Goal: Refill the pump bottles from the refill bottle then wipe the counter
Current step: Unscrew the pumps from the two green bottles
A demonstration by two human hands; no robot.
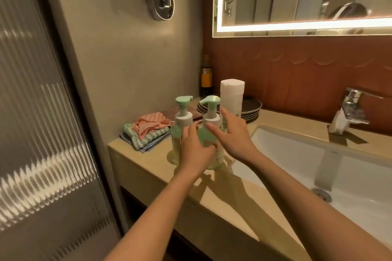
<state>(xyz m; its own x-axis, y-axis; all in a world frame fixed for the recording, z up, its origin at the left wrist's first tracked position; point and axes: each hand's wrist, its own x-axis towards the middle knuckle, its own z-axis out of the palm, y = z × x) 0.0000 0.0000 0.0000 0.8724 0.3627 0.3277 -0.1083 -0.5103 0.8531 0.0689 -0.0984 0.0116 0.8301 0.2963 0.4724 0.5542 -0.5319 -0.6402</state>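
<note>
Left of my hands, folded cloths (148, 133) lie on the worktop (148, 161), and the second pump bottle (183, 115) stands just beyond my left fingertips. My left hand (194, 150) grips the body of the nearer pump bottle (211, 118), while my right hand (234, 136) meets its collar, fingers straight and spread, thumb touching. The white refill bottle (231, 95) stands capped just behind my right hand, with the sink (286, 154) to the right.

Grey wall (127, 59) beside ribbed glass door (42, 133); lit mirror (297, 25) above reddish-brown tiles (297, 65); beige worktop (152, 167) with white sink (318, 167).
</note>
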